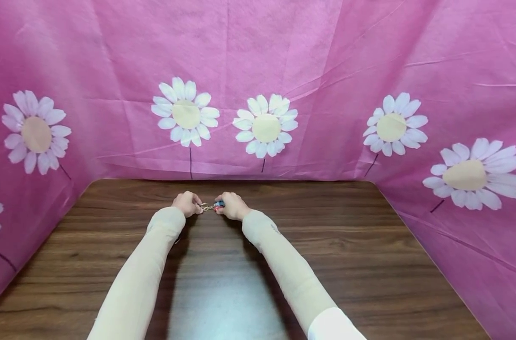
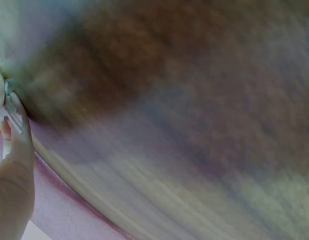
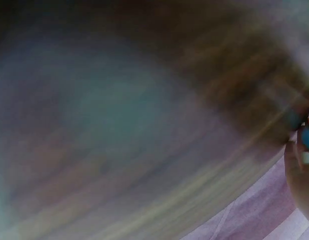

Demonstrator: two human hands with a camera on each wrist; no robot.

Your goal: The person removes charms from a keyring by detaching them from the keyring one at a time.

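A keychain stretches between both hands near the far edge of the table. My left hand (image 1: 187,204) pinches its metal ring end (image 1: 204,206); in the left wrist view, a silvery metal piece (image 2: 14,117) lies along the fingers at the left edge. My right hand (image 1: 234,206) grips the blue and red charm (image 1: 219,205) at the other end, partly hidden by the fingers. The same charm (image 3: 308,137) appears at the right edge of the right wrist view. A short metal chain (image 1: 210,208) links the two ends.
The brown wood-grain table (image 1: 347,264) spreads under both arms. Behind it and along both sides hangs a pink cloth (image 1: 317,56) with white daisies, meeting the table's far edge just beyond the hands.
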